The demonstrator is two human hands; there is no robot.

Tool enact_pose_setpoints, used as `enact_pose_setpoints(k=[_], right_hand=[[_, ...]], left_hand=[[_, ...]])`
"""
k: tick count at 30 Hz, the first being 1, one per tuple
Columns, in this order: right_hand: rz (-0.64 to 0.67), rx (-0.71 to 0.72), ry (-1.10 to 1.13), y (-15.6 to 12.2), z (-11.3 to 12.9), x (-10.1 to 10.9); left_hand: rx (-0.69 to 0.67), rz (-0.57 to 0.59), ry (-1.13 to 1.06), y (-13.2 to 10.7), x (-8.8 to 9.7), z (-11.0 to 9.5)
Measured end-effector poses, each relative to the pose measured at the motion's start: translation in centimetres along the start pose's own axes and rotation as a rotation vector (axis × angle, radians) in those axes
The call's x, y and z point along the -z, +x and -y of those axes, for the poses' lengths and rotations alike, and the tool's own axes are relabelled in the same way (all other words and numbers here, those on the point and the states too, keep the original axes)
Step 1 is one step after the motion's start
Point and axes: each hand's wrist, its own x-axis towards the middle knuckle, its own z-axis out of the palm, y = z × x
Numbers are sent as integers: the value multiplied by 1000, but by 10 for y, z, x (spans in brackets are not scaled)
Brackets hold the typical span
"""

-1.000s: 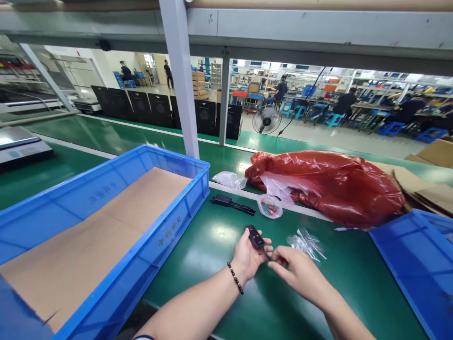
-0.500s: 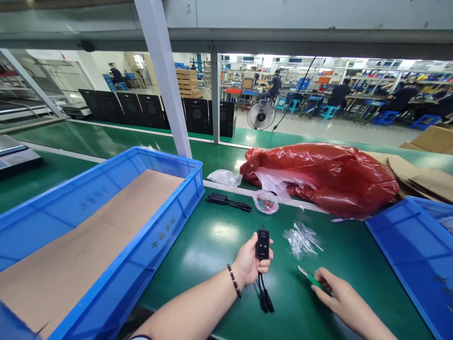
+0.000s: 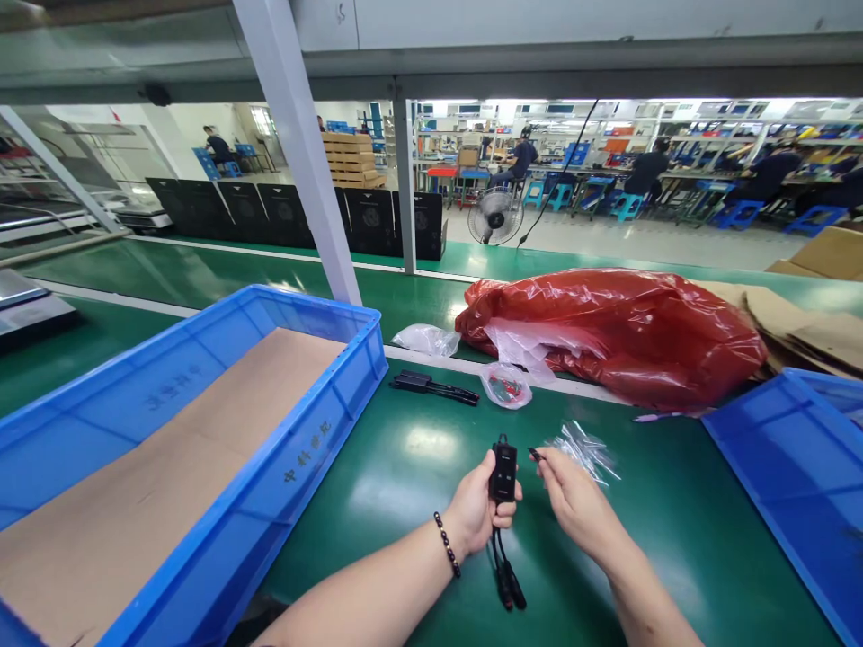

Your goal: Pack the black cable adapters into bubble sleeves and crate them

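My left hand (image 3: pixel 475 505) is closed round a small black plastic box (image 3: pixel 503 474), like an electronic controller, with a loop at its top. Two short black cables with plugs (image 3: pixel 511 582) hang below that hand. Just to the right, the fingers of my right hand (image 3: pixel 573 492) are closed on the utility knife; a thin dark tip (image 3: pixel 535 455) points at the box, with a small gap between them. The knife's green handle is hidden by the hand. Clear plastic scraps (image 3: pixel 585 449) lie behind my right hand.
A blue crate (image 3: pixel 324 440) lined with cardboard stands at left, another blue crate (image 3: pixel 775 449) at right. Further back lie similar black devices (image 3: pixel 431 386), a clear bag of small red parts (image 3: pixel 505 386), a red plastic bag (image 3: pixel 620 332) and a pen (image 3: pixel 657 417).
My right hand has moved left and away from me, bringing the knife up beside the black box. The green handle has gone out of sight. My left hand stays nearly in place.
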Motion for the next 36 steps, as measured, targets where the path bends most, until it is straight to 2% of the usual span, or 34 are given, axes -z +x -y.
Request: enact_pose_setpoints(k=[5,9,15,19,29,36], right_hand=[[-45,-48,-144,-1,1,-11],[-109,-1,-283,0,-1,-20],[-131,35,-375,-1,-5,-27],[-131,-2,-324,-1,-2,-25],[64,-196,12,5,2,-20],[-13,-156,-50,3,3,-17]], left_hand=[[-27,-23,33,1,-1,5],[-50,-19,41,3,1,8],[-73,-17,48,3,3,9],[-73,-22,49,3,2,10],[-69,-12,62,-2,-3,7],[-81,-13,57,0,-1,9]])
